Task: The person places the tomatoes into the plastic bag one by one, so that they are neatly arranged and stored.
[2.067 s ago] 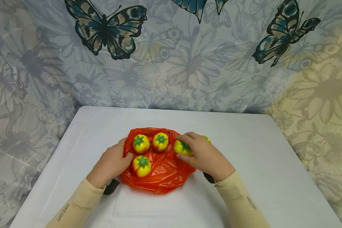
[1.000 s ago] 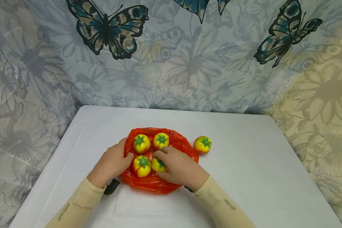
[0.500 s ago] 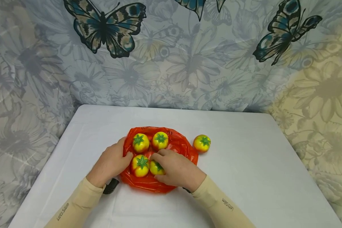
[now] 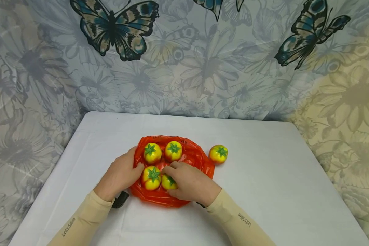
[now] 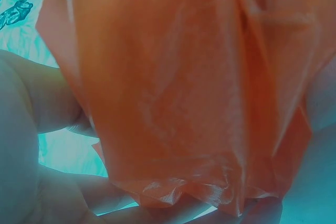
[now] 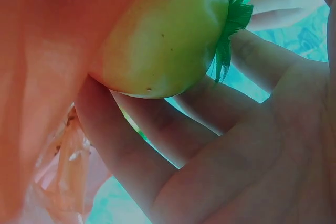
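Note:
A red plastic bag [image 4: 190, 157] lies spread on the table, its rim rolled out. Inside it, three yellow-red artificial tomatoes with green star-shaped leaves show fully: back left [image 4: 152, 153], back right [image 4: 173, 151] and front left [image 4: 151, 178]. My right hand [image 4: 193, 182] reaches into the bag, fingers and thumb around another tomato [image 4: 168, 182], partly hidden by the hand. The right wrist view shows fingers curved about that tomato [image 6: 178, 35]. At the bag's left side my left hand [image 4: 120, 176] grips its edge; the left wrist view shows the bag's plastic [image 5: 168, 87] between thumb and fingers.
One more tomato [image 4: 218, 154] sits on the white-covered table [image 4: 279, 177], just right of the bag. Behind the table's far edge hangs a backdrop [image 4: 209, 68] printed with butterflies and flowers.
My right hand has carried its tomato from the bag's right rim leftward and nearer, beside the front-left tomato. Over the last half second it stays nearly still. The left hand keeps its place.

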Motion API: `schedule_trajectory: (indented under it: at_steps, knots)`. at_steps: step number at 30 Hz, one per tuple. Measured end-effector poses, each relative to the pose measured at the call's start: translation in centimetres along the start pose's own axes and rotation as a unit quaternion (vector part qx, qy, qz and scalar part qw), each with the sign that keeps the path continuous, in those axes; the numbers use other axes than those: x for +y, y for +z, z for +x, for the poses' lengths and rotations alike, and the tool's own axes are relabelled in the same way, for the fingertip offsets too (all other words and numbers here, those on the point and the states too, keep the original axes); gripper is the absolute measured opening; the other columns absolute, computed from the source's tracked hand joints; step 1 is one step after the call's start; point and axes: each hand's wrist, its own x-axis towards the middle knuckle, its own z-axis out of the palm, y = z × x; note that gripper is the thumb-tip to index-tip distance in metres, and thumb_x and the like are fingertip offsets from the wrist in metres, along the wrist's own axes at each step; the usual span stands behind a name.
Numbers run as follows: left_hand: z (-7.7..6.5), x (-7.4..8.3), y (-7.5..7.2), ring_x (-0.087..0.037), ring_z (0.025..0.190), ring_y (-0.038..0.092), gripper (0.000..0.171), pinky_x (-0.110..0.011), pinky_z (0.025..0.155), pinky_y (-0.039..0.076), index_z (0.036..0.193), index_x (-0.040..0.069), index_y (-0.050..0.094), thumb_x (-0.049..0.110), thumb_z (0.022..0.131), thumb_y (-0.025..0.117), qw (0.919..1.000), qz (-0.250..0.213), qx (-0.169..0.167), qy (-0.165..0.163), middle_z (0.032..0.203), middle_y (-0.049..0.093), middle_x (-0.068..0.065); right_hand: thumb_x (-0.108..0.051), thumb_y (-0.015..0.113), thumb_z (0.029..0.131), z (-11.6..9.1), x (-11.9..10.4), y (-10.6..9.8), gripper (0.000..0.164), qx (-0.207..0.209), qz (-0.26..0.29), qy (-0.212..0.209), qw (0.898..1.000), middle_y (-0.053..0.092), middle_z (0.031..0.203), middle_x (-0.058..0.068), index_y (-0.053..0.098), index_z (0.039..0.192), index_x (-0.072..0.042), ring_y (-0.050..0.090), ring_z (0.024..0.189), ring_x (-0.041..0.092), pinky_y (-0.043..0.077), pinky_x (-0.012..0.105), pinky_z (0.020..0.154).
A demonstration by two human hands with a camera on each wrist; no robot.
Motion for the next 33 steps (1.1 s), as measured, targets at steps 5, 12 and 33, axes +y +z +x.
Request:
schedule_trajectory:
  at_steps: [5,12,33]
  knots:
    - [-0.1,0.0,0.0,-0.029,0.109,0.072,0.069,-0.048,0.090,0.065,0.165,-0.001,0.033,0.024,0.105,0.056,1.0000,0.004,0.002,0.002,0.143,0.067,-0.024,-0.036,0.087,0.091,0.0,0.0,0.2,0.056,-0.002,0.003,0.001,1.000,0.068,0.126,-0.002,0.068,0.141,-0.021,0.063,0.107,0.010,0.063,0.027,0.093]
    - [0.0,0.0,0.1,-0.029,0.109,0.072,0.068,-0.049,0.091,0.064,0.164,-0.002,0.035,0.023,0.104,0.056,0.9999,0.007,0.005,0.008,0.142,0.068,-0.024,-0.037,0.086,0.091,0.1,0.1,0.4,0.057,0.000,0.004,-0.004,1.000,0.068,0.127,-0.001,0.067,0.142,-0.020,0.063,0.108,0.010,0.063,0.027,0.093]
    - [0.0,0.1,0.2,-0.031,0.111,0.071,0.069,-0.049,0.091,0.065,0.164,-0.002,0.034,0.023,0.104,0.055,1.0000,0.008,0.004,-0.001,0.144,0.067,-0.023,-0.041,0.080,0.097,-2.0,3.6,-3.4,0.055,0.076,0.065,0.033,0.994,0.070,0.140,0.005,0.067,0.142,-0.013,0.068,0.125,0.022,0.059,0.043,0.107]
